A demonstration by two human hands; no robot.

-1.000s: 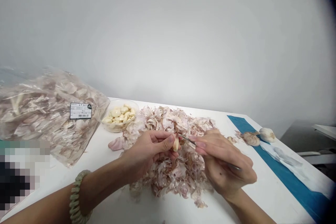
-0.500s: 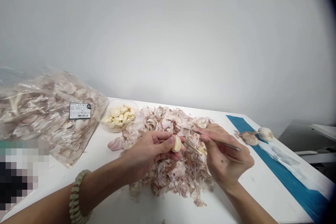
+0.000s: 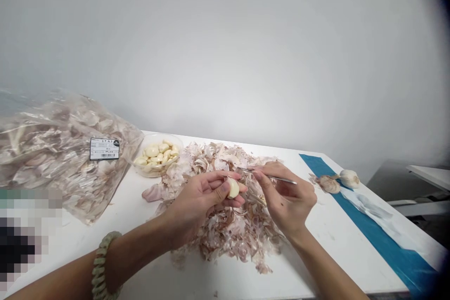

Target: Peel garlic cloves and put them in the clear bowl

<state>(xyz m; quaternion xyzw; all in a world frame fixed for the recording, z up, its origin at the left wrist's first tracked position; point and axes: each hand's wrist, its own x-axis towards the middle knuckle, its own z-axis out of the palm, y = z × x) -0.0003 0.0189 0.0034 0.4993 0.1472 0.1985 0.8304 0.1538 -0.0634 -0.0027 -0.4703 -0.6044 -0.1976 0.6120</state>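
Note:
A pale, peeled-looking garlic clove (image 3: 233, 188) is pinched between the thumb and fingers of my left hand (image 3: 202, 201). My right hand (image 3: 290, 194) grips a thin metal tool (image 3: 279, 179), its tip pointing left close above the clove; whether it is a small knife or a pick I cannot make out. Both hands hover over a large heap of dry garlic skins (image 3: 232, 239). Behind my left hand, a clear plastic bowl (image 3: 140, 172) contains several peeled garlic cloves (image 3: 158, 152).
At left lies a big clear bag (image 3: 63, 150) of garlic skins with a price label (image 3: 104, 149). Two garlic bulbs (image 3: 349, 178) rest at the right by a blue strip (image 3: 372, 225) and a crumpled white sheet (image 3: 372, 208). A grey wall (image 3: 225, 56) backs the white table (image 3: 140, 272).
My right hand has moved left, bringing the metal tool nearer to the clove. The clove has turned slightly in my left fingers. The whole view has shifted a little.

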